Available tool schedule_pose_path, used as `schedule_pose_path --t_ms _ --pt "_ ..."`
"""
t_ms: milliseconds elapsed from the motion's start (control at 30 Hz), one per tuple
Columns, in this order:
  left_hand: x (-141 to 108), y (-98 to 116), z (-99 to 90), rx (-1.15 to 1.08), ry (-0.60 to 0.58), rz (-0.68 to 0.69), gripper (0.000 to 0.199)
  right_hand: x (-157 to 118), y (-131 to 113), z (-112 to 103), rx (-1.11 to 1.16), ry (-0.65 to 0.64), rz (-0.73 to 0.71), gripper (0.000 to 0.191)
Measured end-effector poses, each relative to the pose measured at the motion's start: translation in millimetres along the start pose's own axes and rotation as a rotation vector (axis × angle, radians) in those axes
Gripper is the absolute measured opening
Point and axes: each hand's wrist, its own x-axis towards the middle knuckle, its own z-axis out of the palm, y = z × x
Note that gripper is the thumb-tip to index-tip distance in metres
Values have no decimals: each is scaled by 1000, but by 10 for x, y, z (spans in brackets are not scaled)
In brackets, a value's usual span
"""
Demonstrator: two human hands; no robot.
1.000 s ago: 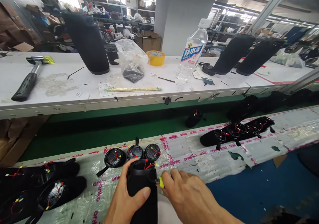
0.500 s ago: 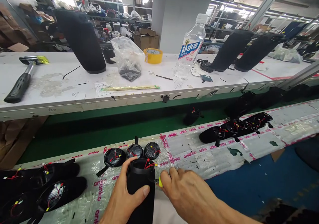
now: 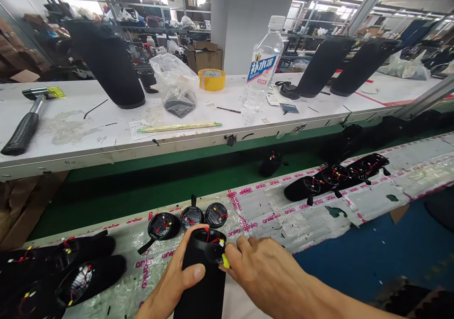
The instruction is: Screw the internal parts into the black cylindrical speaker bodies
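Observation:
My left hand (image 3: 177,276) is wrapped around a black cloth-covered cylinder (image 3: 200,290), its thumb along the front. The cylinder's open top leans toward me and slightly right, with red wires and a white connector inside. At the right side of that rim, my right hand (image 3: 260,271) is closed on a small yellow-handled tool (image 3: 226,261). Most of the tool is hidden by my fingers, so its kind cannot be made out. Just beyond the cylinder stand several more black cylinders (image 3: 163,226) with wires showing in their open tops.
More black cylinders lie at the left (image 3: 88,281) and right (image 3: 301,189) on the plastic-covered surface (image 3: 262,210). On the white bench (image 3: 198,137) are a hammer (image 3: 26,125), a tape roll (image 3: 212,80), a plastic bag (image 3: 175,80), a bottle (image 3: 262,66) and standing cylinders (image 3: 109,68).
The cylinder's open top has tipped toward me, showing more of its inside. My right hand with the yellow-handled tool has stayed at the rim. The whole view has shifted slightly.

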Motion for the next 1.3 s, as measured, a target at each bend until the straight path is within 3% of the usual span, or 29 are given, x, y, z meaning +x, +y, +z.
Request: schedule_pose_path --t_ms 167,267,400,500,700,1000,1300 --pt "23 -89 28 -127 53 -13 73 37 41 80 128 45 24 24" --pt "32 -93 57 -211 20 5 76 42 98 132 231 115 22 24" --pt "48 -84 92 -347 -2 -31 65 41 220 159 410 231 64 16" --pt "50 -90 84 -326 35 -57 61 51 255 135 344 177 98 15" --pt "28 -104 34 -290 8 -40 64 87 151 72 198 52 -8 25" --pt "21 -17 54 -213 39 -39 64 125 154 32 141 -61 -51 16" --pt "35 -22 46 -208 -5 -64 69 37 159 195 218 94 -7 24"
